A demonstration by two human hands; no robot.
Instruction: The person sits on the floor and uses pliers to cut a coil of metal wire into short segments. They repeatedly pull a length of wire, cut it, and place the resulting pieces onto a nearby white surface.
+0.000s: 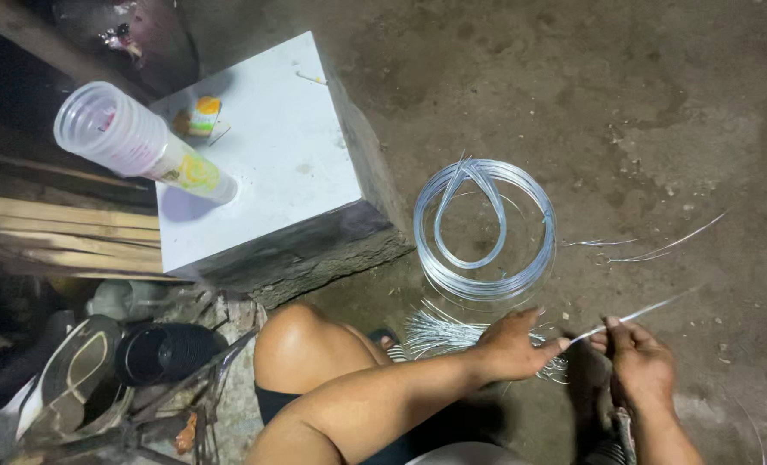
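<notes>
I sit low on a concrete floor with one bare knee (302, 344) up. My left hand (511, 346) lies curled over a bundle of short cut wires (439, 333); wires stick out on both sides of it, and its index finger reaches to the near end of a single straight wire piece (650, 308). My right hand (637, 368) pinches that piece between thumb and fingers, and the piece slants up to the right. A dark handle-like thing shows under my right wrist, too hidden to tell. A coil of shiny silver wire (484, 231) lies on the floor just beyond my hands.
A white-topped block (267, 155) stands to the left with a stack of clear plastic cups (134, 142) lying on it. Loose wire offcuts (650, 250) lie at the right. Wooden slats (65, 232), sandals (78, 370) and a dark bowl (168, 353) crowd the left side.
</notes>
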